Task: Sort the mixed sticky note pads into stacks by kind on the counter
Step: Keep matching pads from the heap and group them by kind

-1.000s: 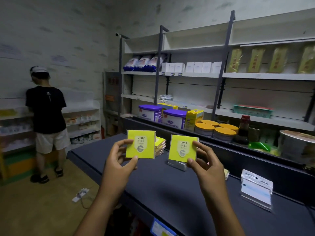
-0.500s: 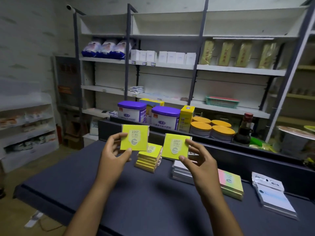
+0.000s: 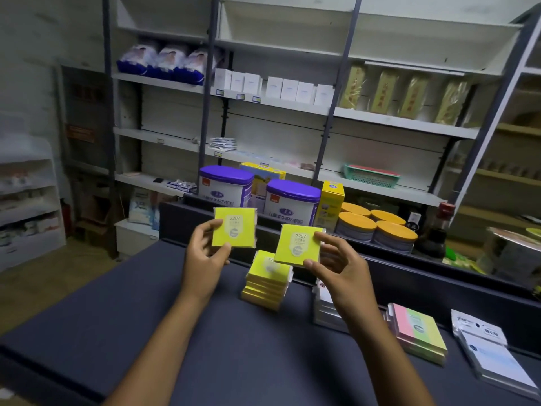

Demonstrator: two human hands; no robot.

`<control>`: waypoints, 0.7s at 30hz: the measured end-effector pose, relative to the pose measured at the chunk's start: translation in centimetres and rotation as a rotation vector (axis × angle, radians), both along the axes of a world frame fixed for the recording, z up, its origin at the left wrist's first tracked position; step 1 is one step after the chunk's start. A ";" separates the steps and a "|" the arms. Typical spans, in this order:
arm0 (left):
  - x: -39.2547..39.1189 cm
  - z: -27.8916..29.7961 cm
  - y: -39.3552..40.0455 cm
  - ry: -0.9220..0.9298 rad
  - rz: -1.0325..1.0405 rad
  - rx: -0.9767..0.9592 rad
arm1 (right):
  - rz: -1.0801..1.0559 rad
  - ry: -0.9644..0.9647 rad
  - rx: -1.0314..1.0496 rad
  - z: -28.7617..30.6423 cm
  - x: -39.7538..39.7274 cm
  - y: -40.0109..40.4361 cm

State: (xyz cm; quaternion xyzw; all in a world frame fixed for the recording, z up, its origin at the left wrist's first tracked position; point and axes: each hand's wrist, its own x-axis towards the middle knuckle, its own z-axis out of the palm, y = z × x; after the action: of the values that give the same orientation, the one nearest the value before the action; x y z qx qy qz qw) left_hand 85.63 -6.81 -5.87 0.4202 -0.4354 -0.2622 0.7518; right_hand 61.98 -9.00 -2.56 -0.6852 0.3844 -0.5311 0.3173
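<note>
My left hand (image 3: 205, 256) holds a yellow sticky note pad (image 3: 234, 227) marked 2207 upright above the dark counter (image 3: 117, 317). My right hand (image 3: 342, 268) grips a second yellow pad (image 3: 298, 244) of the same kind, tilted, just above a stack of yellow pads (image 3: 268, 281) on the counter. Partly behind my right wrist sits a stack of white pads (image 3: 325, 306). Further right lie a pink-and-green stack (image 3: 415, 332) and white-and-blue packets (image 3: 491, 350).
A raised dark ledge (image 3: 409, 276) runs along the counter's back. Behind it stand two purple-lidded tins (image 3: 289, 203), a yellow box (image 3: 332, 206), orange-lidded tubs (image 3: 377, 227) and a dark bottle (image 3: 436, 232). Stocked shelves (image 3: 292, 104) fill the wall.
The view has swung right and down, so the person at the left shelves is gone and the counter's stacks show. Both hands still hold their yellow pads; the right one has sunk closer to the yellow stack.
</note>
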 end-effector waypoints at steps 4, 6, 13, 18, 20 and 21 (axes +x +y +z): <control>0.3 -0.2 -0.2 0.015 -0.005 -0.018 | 0.018 0.028 0.037 -0.7 1.6 -1.3; 0.5 -0.4 -0.2 0.024 0.006 -0.021 | 0.017 0.062 0.066 -1.3 2.2 -1.8; 0.9 -0.8 -0.1 0.052 0.025 -0.010 | -0.027 0.209 0.090 -2.5 3.6 -3.5; 0.8 -0.9 0.0 0.044 0.023 -0.001 | -0.088 0.463 0.011 -3.0 3.6 -3.5; 0.8 -1.0 0.0 0.038 0.021 0.003 | -0.123 0.579 -0.035 -3.0 3.6 -3.5; 0.9 -1.0 0.0 0.033 0.022 0.006 | -0.140 0.634 -0.062 -3.1 3.7 -3.5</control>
State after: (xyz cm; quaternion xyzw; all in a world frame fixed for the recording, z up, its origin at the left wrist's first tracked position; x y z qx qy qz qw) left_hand 86.48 -6.82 -6.87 0.4227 -0.4175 -0.2621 0.7605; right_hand 65.66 -12.51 -5.64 -0.7976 0.4940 -0.3232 0.1235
